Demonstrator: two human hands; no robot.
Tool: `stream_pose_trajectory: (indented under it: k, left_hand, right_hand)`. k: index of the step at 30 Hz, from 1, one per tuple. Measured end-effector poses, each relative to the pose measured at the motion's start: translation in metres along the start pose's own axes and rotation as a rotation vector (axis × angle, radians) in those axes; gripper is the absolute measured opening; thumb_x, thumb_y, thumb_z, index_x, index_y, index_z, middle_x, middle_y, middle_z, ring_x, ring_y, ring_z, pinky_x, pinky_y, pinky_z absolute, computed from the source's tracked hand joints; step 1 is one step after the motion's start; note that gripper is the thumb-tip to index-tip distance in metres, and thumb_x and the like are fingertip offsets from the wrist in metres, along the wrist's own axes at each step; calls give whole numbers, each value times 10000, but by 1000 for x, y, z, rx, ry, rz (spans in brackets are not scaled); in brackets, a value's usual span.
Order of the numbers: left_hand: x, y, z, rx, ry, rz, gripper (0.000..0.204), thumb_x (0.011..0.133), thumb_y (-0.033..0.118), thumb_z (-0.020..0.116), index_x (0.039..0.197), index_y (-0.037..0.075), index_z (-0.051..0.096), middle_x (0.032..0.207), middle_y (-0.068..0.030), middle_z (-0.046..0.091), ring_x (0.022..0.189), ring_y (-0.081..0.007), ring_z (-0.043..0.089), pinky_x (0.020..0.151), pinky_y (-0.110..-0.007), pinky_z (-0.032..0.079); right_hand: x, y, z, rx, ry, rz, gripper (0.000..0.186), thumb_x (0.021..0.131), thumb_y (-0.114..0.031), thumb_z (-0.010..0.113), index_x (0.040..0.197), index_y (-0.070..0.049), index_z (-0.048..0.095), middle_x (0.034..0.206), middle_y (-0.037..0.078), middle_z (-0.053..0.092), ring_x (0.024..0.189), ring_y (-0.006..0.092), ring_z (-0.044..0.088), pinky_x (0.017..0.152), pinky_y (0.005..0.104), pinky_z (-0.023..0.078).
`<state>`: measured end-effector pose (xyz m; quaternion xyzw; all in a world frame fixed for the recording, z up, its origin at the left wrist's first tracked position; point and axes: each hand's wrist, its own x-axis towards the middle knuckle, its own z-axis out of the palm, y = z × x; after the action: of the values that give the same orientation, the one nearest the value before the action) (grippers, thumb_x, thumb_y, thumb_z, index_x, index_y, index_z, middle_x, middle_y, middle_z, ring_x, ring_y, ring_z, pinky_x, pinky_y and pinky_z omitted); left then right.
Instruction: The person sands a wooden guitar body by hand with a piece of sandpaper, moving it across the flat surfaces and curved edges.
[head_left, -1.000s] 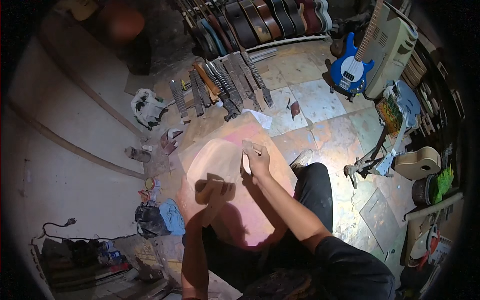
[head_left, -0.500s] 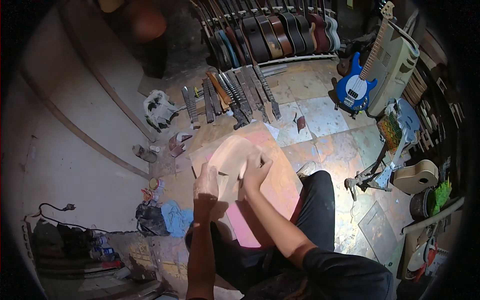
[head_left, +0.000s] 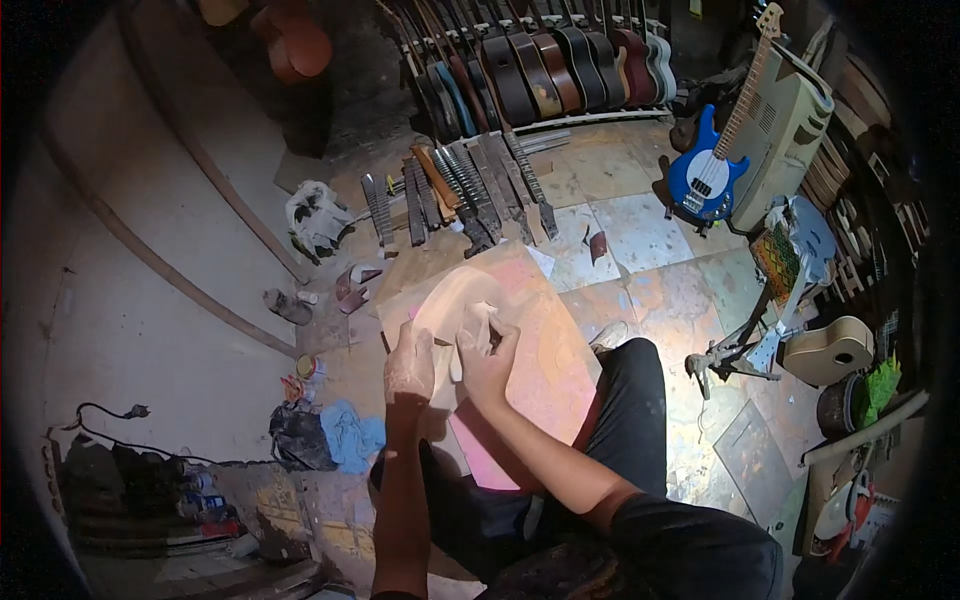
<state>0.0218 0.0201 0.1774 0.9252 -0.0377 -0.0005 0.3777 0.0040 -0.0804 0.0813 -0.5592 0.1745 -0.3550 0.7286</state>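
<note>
A pale, round-ended wooden piece [head_left: 447, 292] rests on a pink-stained board [head_left: 548, 375] over my lap. My left hand [head_left: 407, 365], dusty across the back, grips the piece's left side with closed fingers. On its face, my right hand [head_left: 486, 355] has bent fingers closed round a small pale pad [head_left: 481, 312], whose exact kind I cannot make out. The two hands are close together, and the right one covers part of the piece.
Loose guitar necks [head_left: 462, 200] lie beyond the board, before racked guitars [head_left: 555, 75]. A blue bass [head_left: 708, 175], metal stand [head_left: 715, 365] and natural acoustic guitar [head_left: 830, 352] line the right. A blue cloth [head_left: 352, 435], black bag [head_left: 298, 436] and wall [head_left: 150, 330] are left.
My left hand has risen from shadow onto the piece's left side. My right hand has shifted left across the piece, with the pad still in it. The view has shifted slightly.
</note>
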Motion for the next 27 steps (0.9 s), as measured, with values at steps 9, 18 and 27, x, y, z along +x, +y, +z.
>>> stream_pose_trajectory:
  k: [9,18,27]
  left_hand:
    - [13,3,-9,54,-15,-98,426,1119,400,429,1367,76,550,1179,-333,698,1119,-570,632,924,-615,485]
    - [23,-16,-8,29,-40,-102,442,1119,386,403,1410,80,534,1223,-320,694,1165,-557,634,963,-579,498]
    - [25,-17,-6,-51,-42,-75,430,1120,395,414,1400,89,528,1253,-326,674,1187,-569,616,965,-578,504]
  right_hand:
    - [6,25,2,-146,133,161,502,873,-143,829,1242,28,535,1182,150,605,1132,258,579,1028,403,471]
    - [58,-14,18,54,197,298,501,808,-43,761,1245,22,525,1209,190,551,1176,295,544,1029,440,460]
    - [65,-12,16,-73,146,170,471,804,-95,768,1205,35,559,1191,205,548,1139,341,546,1041,451,450]
